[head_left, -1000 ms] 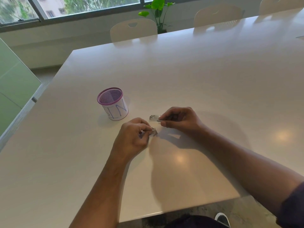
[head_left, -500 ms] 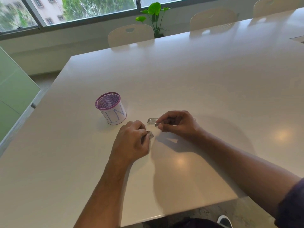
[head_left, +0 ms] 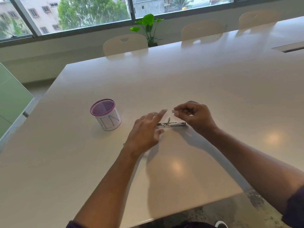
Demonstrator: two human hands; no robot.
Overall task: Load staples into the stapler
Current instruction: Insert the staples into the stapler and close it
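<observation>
**Staple strip held above the opened stapler**

The stapler, a slim silvery metal one, lies flat on the white bench between the two hands, its length running left to right. A small metal part stands up from near its middle (whether this is a pusher or a lifted cover cannot be told).

The right hand hovers just above and behind the right end of the stapler. Its grip is closed on the strip of staples: thumb and forefinger pinch the small grey piece, whose free end points left, while the other fingers curl loosely behind. The strip is in the air, apart from the stapler and a little above it.

The left hand is blurred. Its grip is open and holds nothing: the fingers are stretched out toward the strip, the forefinger tip near it but not touching, and the thumb lies close to the left end of the stapler. Whether the thumb touches the metal cannot be told.

To the left, well apart from the hands, stands a purple-rimmed mesh cup wrapped in white paper with blue letters. Across the bench are pale chairs, and a green plant below the window.
</observation>
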